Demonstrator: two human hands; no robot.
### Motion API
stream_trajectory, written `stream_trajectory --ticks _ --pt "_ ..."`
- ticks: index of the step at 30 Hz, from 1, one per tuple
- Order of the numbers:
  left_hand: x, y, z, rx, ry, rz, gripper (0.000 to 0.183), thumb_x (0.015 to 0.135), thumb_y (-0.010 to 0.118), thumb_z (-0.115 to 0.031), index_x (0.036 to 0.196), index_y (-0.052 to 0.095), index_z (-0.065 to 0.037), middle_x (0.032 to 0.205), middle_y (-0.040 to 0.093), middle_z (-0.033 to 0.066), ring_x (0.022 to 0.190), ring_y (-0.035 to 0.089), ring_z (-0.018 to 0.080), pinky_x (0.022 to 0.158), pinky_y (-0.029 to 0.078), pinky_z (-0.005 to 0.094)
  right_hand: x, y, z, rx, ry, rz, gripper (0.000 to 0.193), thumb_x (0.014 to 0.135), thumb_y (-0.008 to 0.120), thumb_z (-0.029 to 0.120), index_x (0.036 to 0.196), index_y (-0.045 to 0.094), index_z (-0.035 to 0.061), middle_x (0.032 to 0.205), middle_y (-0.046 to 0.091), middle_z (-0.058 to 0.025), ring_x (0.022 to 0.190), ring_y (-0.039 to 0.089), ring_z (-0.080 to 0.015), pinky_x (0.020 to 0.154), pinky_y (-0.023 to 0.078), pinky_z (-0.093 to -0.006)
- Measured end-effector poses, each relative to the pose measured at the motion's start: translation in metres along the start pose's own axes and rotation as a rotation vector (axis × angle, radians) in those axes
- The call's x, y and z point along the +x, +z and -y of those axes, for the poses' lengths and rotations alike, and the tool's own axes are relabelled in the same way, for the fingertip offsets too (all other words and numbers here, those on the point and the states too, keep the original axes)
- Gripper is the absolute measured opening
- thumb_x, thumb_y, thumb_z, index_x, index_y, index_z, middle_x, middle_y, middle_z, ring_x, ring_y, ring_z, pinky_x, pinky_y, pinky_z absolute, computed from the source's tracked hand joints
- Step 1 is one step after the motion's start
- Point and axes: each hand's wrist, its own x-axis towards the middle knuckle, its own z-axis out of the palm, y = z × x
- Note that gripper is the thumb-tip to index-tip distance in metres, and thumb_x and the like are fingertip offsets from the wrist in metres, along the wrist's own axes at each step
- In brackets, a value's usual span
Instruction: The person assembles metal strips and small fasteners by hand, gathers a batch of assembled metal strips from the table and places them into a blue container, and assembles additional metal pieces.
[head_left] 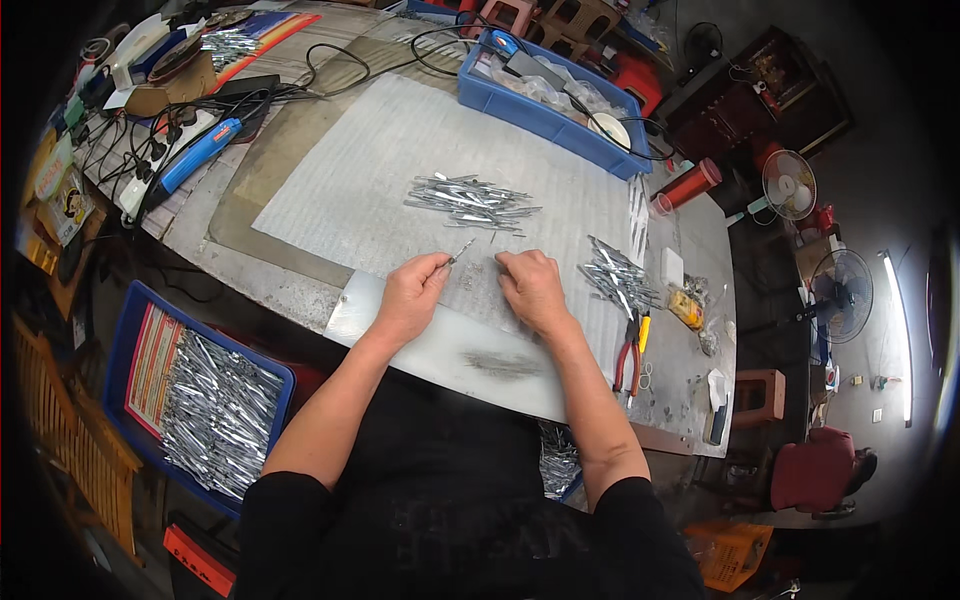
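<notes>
My left hand (410, 297) pinches a thin metal piece (461, 251) between thumb and fingertips; it points up and to the right. Level with it, a short gap to the right, my right hand (535, 290) has its fingers closed; what they hold, if anything, is too small to make out. Both hands are over the near part of a white sheet (340, 170) on the table. Just beyond them lies a loose pile of slim silvery metal pieces (470, 203). A second pile of such pieces (615, 275) lies to the right of my right hand.
Red-handled pliers (627, 362) and a yellow-handled tool (644, 332) lie near the right edge. A blue bin (545, 115) stands at the back. Lower left, a blue crate (285, 405) holds many metal pieces. Cables and a blue-handled tool (200, 155) occupy the left side.
</notes>
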Motion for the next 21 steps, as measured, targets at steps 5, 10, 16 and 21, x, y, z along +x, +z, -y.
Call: stream_trajectory --ticks 5,10,16,21 --pt "0.0 0.001 0.001 -0.01 -0.008 -0.008 0.016 0.082 0.052 -0.007 0.094 0.057 0.001 0.078 0.057 0.0114 0.068 0.054 0.0184 0.062 0.042 0.028 0.006 0.0 0.003 -0.111 -0.04 0.046 0.02 0.069 0.053 0.003 0.088 0.058 0.0078 0.073 0.058 -0.0064 0.076 0.051 -0.0257 0.066 0.037 -0.0392" --pt "0.001 0.0 0.0 0.011 -0.017 -0.001 0.016 0.082 0.052 -0.007 0.094 0.057 0.001 0.079 0.058 0.0118 0.068 0.054 0.0194 0.062 0.043 0.0284 0.006 0.007 -0.006 -0.122 -0.065 0.062 0.022 0.069 0.051 0.002 0.089 0.057 0.0073 0.071 0.057 -0.0072 0.074 0.051 -0.0261 0.065 0.037 -0.0388" --pt "0.0 0.001 0.001 0.016 0.011 -0.012 0.016 0.082 0.052 -0.007 0.094 0.057 0.001 0.078 0.058 0.0122 0.068 0.055 0.0199 0.061 0.043 0.0287 0.009 0.009 -0.006 -0.141 -0.053 0.071 0.024 0.068 0.049 0.001 0.09 0.056 0.0066 0.07 0.057 -0.0084 0.073 0.051 -0.0269 0.064 0.038 -0.0388" --pt "0.001 0.0 -0.003 0.028 0.016 -0.004 0.016 0.081 0.051 -0.007 0.094 0.057 0.001 0.078 0.058 0.0123 0.068 0.055 0.0204 0.062 0.043 0.0291 0.009 0.012 -0.01 -0.137 -0.048 0.064 0.025 0.069 0.05 0.001 0.092 0.055 0.0065 0.072 0.057 -0.0102 0.073 0.052 -0.0283 0.065 0.038 -0.0396"
